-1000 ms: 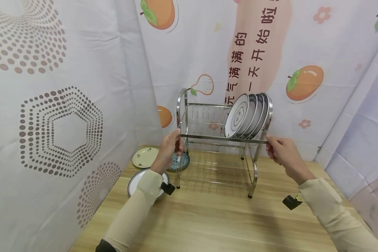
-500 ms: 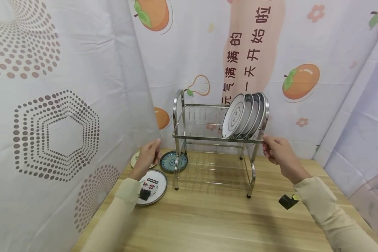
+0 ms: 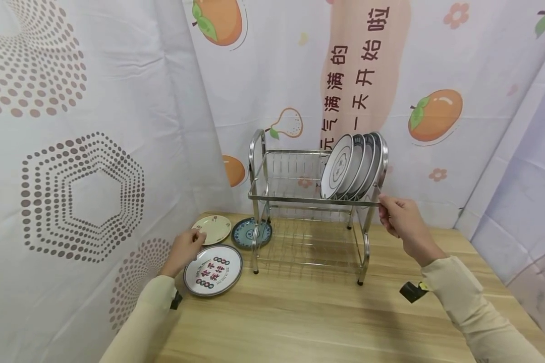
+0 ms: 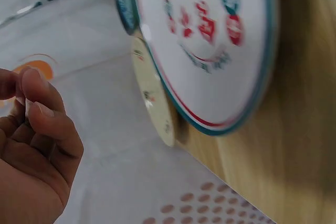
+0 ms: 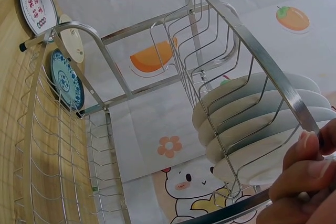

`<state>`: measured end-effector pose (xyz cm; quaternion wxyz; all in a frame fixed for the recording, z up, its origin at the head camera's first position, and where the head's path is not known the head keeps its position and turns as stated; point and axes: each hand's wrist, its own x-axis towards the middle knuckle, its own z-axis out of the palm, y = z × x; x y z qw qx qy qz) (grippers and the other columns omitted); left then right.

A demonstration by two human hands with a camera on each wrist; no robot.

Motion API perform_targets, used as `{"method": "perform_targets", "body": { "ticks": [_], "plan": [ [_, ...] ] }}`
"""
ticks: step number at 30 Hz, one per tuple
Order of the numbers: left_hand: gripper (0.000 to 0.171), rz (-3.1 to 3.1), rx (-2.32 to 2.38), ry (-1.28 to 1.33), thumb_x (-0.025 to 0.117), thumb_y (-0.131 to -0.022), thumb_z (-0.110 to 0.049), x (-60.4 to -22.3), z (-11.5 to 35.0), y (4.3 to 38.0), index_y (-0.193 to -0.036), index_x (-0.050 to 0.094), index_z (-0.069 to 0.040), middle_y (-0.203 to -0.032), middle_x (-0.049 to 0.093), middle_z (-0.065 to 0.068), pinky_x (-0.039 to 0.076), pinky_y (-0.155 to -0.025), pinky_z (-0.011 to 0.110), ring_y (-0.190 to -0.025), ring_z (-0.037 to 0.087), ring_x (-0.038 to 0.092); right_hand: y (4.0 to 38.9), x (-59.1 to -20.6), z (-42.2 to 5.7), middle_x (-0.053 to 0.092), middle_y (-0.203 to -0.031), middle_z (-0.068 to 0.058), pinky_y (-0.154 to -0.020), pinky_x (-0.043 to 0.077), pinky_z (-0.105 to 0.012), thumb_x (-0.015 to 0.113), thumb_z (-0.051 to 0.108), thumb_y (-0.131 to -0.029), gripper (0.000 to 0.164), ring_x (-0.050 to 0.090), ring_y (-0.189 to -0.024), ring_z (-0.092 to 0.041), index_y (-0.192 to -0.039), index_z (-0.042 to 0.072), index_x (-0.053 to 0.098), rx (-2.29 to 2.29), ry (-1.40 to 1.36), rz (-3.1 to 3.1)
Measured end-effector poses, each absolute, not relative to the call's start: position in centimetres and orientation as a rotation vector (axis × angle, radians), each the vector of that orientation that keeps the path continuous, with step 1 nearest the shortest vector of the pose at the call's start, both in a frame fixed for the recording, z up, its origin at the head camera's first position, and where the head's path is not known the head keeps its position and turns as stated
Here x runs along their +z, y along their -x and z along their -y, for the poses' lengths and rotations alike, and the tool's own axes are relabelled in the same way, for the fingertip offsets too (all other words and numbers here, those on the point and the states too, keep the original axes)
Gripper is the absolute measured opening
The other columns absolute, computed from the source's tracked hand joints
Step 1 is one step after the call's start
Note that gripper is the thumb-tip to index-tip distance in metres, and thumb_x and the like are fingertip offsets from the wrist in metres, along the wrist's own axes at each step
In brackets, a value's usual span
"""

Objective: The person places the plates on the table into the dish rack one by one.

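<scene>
A two-tier metal dish rack (image 3: 315, 200) stands on the wooden table, several white plates (image 3: 337, 167) with dark rims upright at the right of its upper tier. My right hand (image 3: 401, 222) pinches the front rail at the upper right corner; the right wrist view shows thumb and fingers (image 5: 304, 169) curled on the metal. To the left lie a white plate (image 3: 214, 270) with red lettering, a pale yellow plate (image 3: 215, 229) and a blue patterned plate (image 3: 251, 233). My left hand (image 3: 183, 251), loosely curled and holding nothing, hovers beside the white and yellow plates.
The rack's lower tier (image 3: 311, 242) holds no plates. Printed curtains (image 3: 163, 126) hang close behind and to the left of the table (image 3: 290, 322). A black wrist device (image 3: 412, 291) hangs below the right sleeve.
My left hand has let go of the rack's left corner and moved left and down to the flat plates. My right hand has stayed on the right corner. The view has shifted slightly.
</scene>
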<state>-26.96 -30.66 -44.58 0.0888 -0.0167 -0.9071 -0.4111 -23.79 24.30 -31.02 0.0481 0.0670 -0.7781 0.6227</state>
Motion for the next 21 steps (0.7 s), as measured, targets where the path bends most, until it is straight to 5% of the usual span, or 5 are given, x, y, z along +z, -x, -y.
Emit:
{"method": "perform_targets", "body": {
  "ticks": [11, 21],
  "plan": [
    [0.022, 2.894, -0.994, 0.05, 0.057, -0.106, -0.019, -47.7, 32.4, 26.6, -0.095, 0.061, -0.001, -0.077, 0.058, 0.007, 0.046, -0.049, 0.029, -0.056, 0.017, 0.055, 23.7, -31.4, -24.0, 0.052, -0.06, 0.003, -0.039, 0.032, -0.024, 0.047, 0.04, -0.11, 0.049, 0.04, -0.048, -0.007, -0.073, 0.01, 0.058, 1.869, -0.19, 2.348],
    [0.039, 2.999, -0.881, -0.136, 0.062, -0.103, -0.032, -48.8, 34.3, 25.6, -0.072, 0.052, -0.01, -0.065, 0.051, 0.002, 0.04, -0.052, 0.03, -0.058, 0.017, 0.047, 23.9, -31.4, -23.8, 0.051, -0.056, 0.004, -0.039, 0.031, -0.022, 0.049, 0.038, -0.109, 0.049, 0.04, -0.046, -0.006, -0.071, 0.008, 0.057, 1.881, -0.181, 2.307]
  ]
}}
